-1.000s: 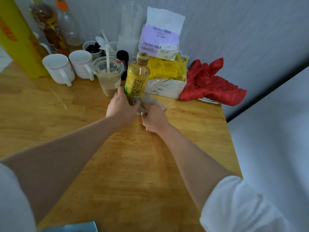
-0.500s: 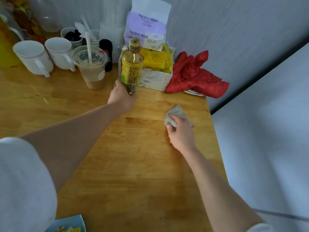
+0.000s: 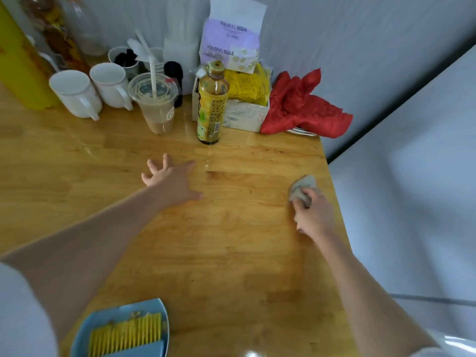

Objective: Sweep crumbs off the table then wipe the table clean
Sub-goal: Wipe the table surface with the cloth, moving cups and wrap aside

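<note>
My right hand grips a crumpled grey cloth and holds it against the wooden table close to the right edge. My left hand hovers over the middle of the table with its fingers spread, holding nothing. A yellow tea bottle stands upright a little beyond that hand. At the near edge lies a blue dustpan with a yellow-bristled brush in it.
Along the back stand two white mugs, a lidded plastic cup with a straw, a white box with yellow packets, a tissue pack and a red cloth. A yellow bottle is at far left. The table drops off at the right.
My left hand has let go of the tea bottle and pulled back, fingers spread. My right hand has slid the grey cloth rightwards to the table's right edge.
</note>
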`<state>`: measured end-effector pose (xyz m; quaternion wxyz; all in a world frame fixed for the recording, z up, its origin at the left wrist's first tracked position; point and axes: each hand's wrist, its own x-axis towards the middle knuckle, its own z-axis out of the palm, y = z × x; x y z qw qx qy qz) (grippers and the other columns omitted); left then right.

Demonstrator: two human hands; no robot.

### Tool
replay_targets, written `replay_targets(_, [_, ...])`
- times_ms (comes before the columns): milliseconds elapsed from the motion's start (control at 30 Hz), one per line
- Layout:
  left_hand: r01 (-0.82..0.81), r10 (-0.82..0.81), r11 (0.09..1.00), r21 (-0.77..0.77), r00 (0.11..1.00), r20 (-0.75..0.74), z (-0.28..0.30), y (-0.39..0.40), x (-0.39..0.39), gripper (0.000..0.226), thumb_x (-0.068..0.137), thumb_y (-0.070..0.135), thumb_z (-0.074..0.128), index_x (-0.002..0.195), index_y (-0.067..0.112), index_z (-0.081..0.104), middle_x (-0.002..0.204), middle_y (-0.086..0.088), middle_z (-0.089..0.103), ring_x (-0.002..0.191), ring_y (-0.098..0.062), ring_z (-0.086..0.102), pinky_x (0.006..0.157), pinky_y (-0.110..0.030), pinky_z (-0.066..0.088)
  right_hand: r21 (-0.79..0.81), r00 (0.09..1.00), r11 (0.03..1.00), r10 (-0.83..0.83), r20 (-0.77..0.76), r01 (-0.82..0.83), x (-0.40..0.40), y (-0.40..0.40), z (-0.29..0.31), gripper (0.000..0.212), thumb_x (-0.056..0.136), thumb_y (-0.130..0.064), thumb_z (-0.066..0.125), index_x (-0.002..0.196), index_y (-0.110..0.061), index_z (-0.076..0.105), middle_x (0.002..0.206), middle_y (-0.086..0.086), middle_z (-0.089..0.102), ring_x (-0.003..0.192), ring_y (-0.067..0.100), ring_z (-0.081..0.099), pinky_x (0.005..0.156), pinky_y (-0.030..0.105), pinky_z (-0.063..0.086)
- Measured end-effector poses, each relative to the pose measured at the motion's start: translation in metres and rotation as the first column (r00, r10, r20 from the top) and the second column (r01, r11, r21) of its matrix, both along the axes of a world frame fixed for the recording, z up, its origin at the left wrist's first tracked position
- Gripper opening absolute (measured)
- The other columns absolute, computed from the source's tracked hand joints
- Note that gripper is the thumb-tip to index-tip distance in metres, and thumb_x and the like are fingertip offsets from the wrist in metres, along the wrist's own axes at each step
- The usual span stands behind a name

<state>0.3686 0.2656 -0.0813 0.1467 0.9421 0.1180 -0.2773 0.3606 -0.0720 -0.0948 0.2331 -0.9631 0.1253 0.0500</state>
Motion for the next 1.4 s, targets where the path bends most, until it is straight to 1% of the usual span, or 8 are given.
replay_targets(233, [0.024,-0.024,1.0,-0.013,0.999,-0.033,0.008,-0.001,-0.001,0.102,0.079,0.069,0.066,0.155,0.048,0.001,0.163,-0.011,-0.023,0.145,-0.053,-0.017,0.117,-0.068,0.007,0.206,0.792,0.792,0.602,-0.106,-0.575,-0.099,0.097,0.003,0.032,0.099,-0.032,0.056,0.131,-0.033,0.062,0.111,-0.011,0.05,0.077,0.007,0.056,0.073,0.029,0.051])
replay_targets(467, [0.013,-0.015,1.0,0.016,0.992,0.122,0.0,-0.004,-0.03,0.091,0.087,0.065,0.058,0.158,0.039,0.007,0.165,-0.015,-0.011,0.147,-0.05,-0.012,0.12,-0.062,0.007,0.133,0.986,0.979,-0.148,-0.082,0.158,-0.11,-0.034,0.012,0.028,0.101,-0.026,0.053,0.128,-0.03,0.058,0.101,0.001,0.06,0.049,0.023,0.063,0.046,0.037,0.056])
replay_targets(700, [-0.002,0.002,1.0,-0.019,0.999,0.035,0.016,-0.061,-0.072,0.084,0.092,0.059,0.055,0.157,0.041,0.004,0.165,-0.01,-0.018,0.148,-0.049,-0.01,0.119,-0.061,0.013,0.477,0.96,0.876,0.073,-0.27,0.068,-0.104,0.015,0.03,0.018,0.104,-0.035,0.049,0.113,-0.024,0.06,0.08,0.018,0.061,0.048,0.019,0.052,0.041,0.026,0.043])
replay_targets(900, [-0.065,0.061,0.997,-0.032,0.992,-0.109,0.021,-0.101,-0.09,0.094,0.088,0.059,0.064,0.156,0.045,0.0,0.164,-0.012,-0.021,0.148,-0.05,-0.011,0.118,-0.061,0.017,0.73,0.925,0.595,-0.066,-0.373,0.337,-0.079,0.002,0.059,0.036,0.106,-0.037,0.044,0.1,-0.011,0.067,0.052,0.002,0.057,0.033,0.017,0.046,0.031,0.019,0.033])
replay_targets(1067, [-0.037,0.038,0.999,0.014,0.99,-0.137,0.019,-0.11,-0.097,0.102,0.084,0.062,0.067,0.155,0.049,-0.005,0.161,-0.012,-0.028,0.147,-0.05,-0.017,0.12,-0.062,0.008,0.842,0.894,0.41,0.12,-0.432,0.352,-0.068,-0.021,0.059,0.034,0.1,-0.039,0.055,0.106,-0.007,0.064,0.061,0.009,0.062,0.042,0.021,0.049,0.046,0.028,0.039])
replay_targets(1167, [-0.036,0.038,0.999,0.016,0.991,-0.132,0.019,-0.109,-0.099,0.104,0.081,0.065,0.068,0.154,0.05,-0.005,0.161,-0.011,-0.028,0.147,-0.049,-0.017,0.12,-0.062,0.007,0.752,0.945,0.601,-0.015,-0.327,0.27,-0.074,-0.04,0.058,0.01,0.1,-0.015,0.057,0.097,-0.007,0.06,0.053,0.004,0.056,0.037,0.014,0.05,0.037,0.023,0.038])
replay_targets(1267, [-0.045,0.047,0.999,0.016,0.986,-0.162,0.02,-0.112,-0.097,0.107,0.08,0.064,0.07,0.153,0.052,-0.006,0.16,-0.01,-0.031,0.146,-0.05,-0.018,0.12,-0.063,0.008,0.485,0.972,0.857,-0.074,-0.224,0.177,-0.081,-0.074,0.04,0.028,0.104,-0.025,0.052,0.087,-0.004,0.059,0.059,0.009,0.065,0.057,0.022,0.063,0.052,0.032,0.048])
replay_targets(1400, [-0.04,0.043,0.999,0.021,0.984,-0.175,0.019,-0.11,-0.096,0.108,0.08,0.065,0.07,0.153,0.052,-0.008,0.16,-0.009,-0.033,0.146,-0.05,-0.018,0.12,-0.062,0.008,0.546,0.961,0.836,0.192,-0.198,-0.055,-0.089,-0.089,0.042,0.048,0.109,-0.032,0.036,0.094,0.004,0.064,0.072,0.018,0.07,0.061,0.023,0.063,0.065,0.036,0.048])
